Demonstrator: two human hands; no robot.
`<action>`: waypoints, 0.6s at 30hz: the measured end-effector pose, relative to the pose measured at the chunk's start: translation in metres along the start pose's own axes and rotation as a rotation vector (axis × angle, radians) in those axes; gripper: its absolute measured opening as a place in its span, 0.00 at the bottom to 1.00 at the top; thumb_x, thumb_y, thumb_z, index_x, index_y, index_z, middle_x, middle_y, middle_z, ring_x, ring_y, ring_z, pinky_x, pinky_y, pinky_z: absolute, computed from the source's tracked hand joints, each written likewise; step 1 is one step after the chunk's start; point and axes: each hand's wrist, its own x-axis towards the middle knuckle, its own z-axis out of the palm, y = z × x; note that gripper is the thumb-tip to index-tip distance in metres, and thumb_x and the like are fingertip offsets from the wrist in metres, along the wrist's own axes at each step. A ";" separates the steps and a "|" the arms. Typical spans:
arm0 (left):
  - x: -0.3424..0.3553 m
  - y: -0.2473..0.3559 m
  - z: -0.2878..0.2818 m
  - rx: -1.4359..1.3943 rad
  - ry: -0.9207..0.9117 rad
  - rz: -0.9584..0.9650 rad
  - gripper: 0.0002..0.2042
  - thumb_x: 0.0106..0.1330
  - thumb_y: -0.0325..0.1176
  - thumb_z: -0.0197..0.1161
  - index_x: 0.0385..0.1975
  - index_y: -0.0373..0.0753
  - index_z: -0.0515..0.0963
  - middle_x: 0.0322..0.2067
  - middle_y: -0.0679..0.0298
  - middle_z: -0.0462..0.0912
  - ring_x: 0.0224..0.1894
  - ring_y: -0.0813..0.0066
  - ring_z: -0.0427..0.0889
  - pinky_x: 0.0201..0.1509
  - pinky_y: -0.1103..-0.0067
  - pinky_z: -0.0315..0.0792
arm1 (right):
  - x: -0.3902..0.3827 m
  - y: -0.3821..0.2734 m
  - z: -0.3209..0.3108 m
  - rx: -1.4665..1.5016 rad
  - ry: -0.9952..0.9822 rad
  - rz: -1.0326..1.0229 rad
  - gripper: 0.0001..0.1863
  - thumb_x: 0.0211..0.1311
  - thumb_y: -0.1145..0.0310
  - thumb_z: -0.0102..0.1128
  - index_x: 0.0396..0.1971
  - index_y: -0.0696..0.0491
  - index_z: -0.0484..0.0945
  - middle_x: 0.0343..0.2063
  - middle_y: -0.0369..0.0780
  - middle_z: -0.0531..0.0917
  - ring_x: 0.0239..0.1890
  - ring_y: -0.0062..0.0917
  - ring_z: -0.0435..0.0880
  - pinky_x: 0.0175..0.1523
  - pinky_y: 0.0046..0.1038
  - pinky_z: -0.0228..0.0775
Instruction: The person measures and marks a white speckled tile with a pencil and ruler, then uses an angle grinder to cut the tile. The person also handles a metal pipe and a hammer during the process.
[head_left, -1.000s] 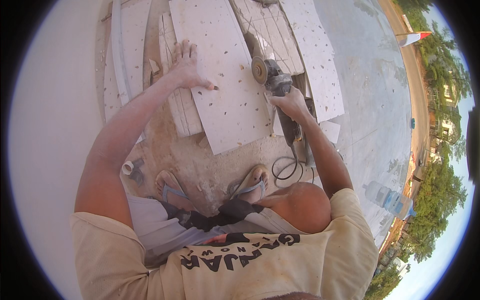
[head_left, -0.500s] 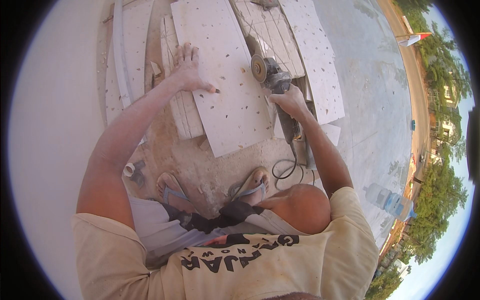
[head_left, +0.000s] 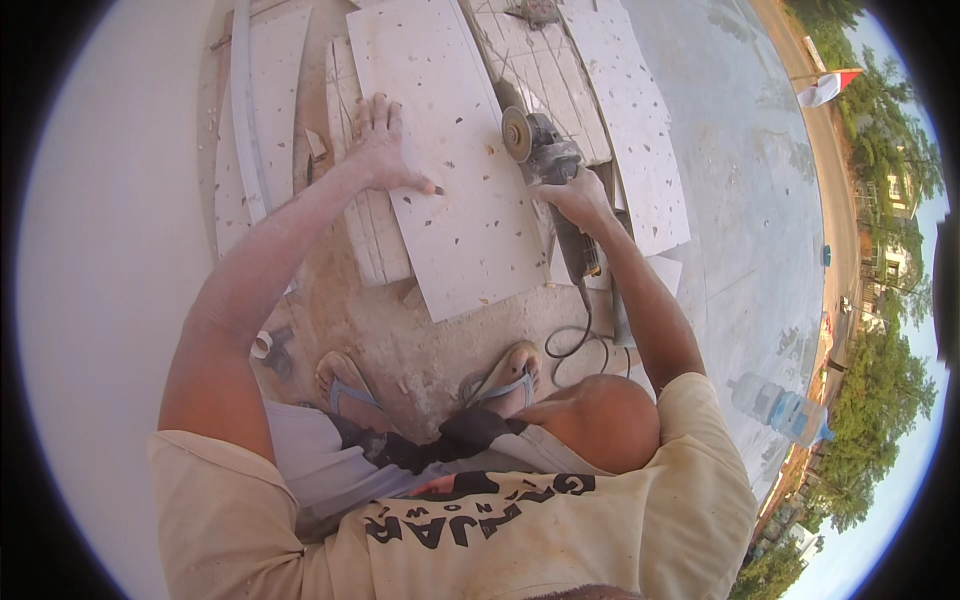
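My right hand (head_left: 574, 197) is wrapped round the body of a dark angle grinder (head_left: 552, 158). The grinder's round disc (head_left: 517, 134) sits at the right long edge of a white speckled slab (head_left: 455, 160); whether it touches the edge I cannot tell. On the slab's left edge lies my left hand (head_left: 378, 150), dusty, with fingers spread and thumb stretched out over the surface. Beneath the slab are pale, scored blocks (head_left: 380, 238) that show on its left side. A cord (head_left: 584, 292) runs from the grinder's rear toward my right foot.
More speckled slabs lie to the right (head_left: 640, 130) and left (head_left: 262, 110). A long pale strip (head_left: 243, 120) rests on the left slab. Near my left foot is a short pipe piece (head_left: 262, 344). A large clear water bottle (head_left: 780, 408) lies on the grey floor at right.
The view has shifted slightly, so the slab and my feet appear a little lower. Both hands keep nearly the same places, and the grinder stays at the slab's right edge.
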 end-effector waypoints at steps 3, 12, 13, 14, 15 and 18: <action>0.000 -0.001 0.001 0.011 -0.006 -0.007 0.75 0.34 0.68 0.77 0.74 0.29 0.35 0.75 0.41 0.28 0.76 0.40 0.23 0.79 0.61 0.34 | 0.002 -0.005 0.000 -0.030 -0.001 0.003 0.35 0.38 0.54 0.73 0.45 0.65 0.79 0.39 0.51 0.86 0.42 0.37 0.87 0.48 0.34 0.79; -0.001 0.003 -0.002 0.025 -0.021 -0.019 0.75 0.34 0.67 0.78 0.74 0.29 0.35 0.75 0.41 0.29 0.76 0.40 0.24 0.79 0.60 0.34 | 0.008 -0.016 -0.002 0.011 -0.019 -0.016 0.32 0.36 0.58 0.71 0.42 0.65 0.80 0.36 0.51 0.86 0.39 0.36 0.87 0.45 0.33 0.79; -0.002 0.003 -0.002 0.027 -0.021 -0.017 0.74 0.34 0.66 0.78 0.74 0.29 0.35 0.75 0.41 0.29 0.76 0.40 0.23 0.79 0.60 0.34 | 0.008 -0.018 -0.003 0.007 -0.017 -0.011 0.31 0.36 0.58 0.70 0.42 0.64 0.80 0.35 0.50 0.86 0.38 0.36 0.87 0.44 0.33 0.79; -0.002 0.003 -0.003 0.028 -0.021 -0.015 0.74 0.35 0.66 0.78 0.74 0.28 0.35 0.75 0.41 0.29 0.76 0.40 0.23 0.79 0.60 0.34 | 0.008 -0.021 -0.004 0.004 -0.015 -0.006 0.31 0.36 0.59 0.70 0.41 0.64 0.80 0.34 0.50 0.86 0.37 0.35 0.87 0.43 0.33 0.79; -0.001 0.002 -0.002 0.020 -0.016 -0.007 0.75 0.34 0.66 0.78 0.74 0.28 0.35 0.75 0.40 0.29 0.76 0.40 0.23 0.79 0.60 0.34 | 0.008 -0.022 -0.004 0.000 -0.013 -0.001 0.30 0.36 0.59 0.70 0.41 0.63 0.81 0.34 0.49 0.86 0.36 0.35 0.87 0.42 0.33 0.79; 0.002 -0.001 0.002 0.005 -0.002 0.006 0.75 0.34 0.66 0.78 0.74 0.27 0.35 0.75 0.40 0.29 0.76 0.39 0.23 0.80 0.60 0.34 | 0.011 -0.025 -0.003 0.012 -0.020 -0.006 0.28 0.37 0.60 0.70 0.40 0.62 0.81 0.32 0.48 0.86 0.33 0.33 0.86 0.39 0.33 0.79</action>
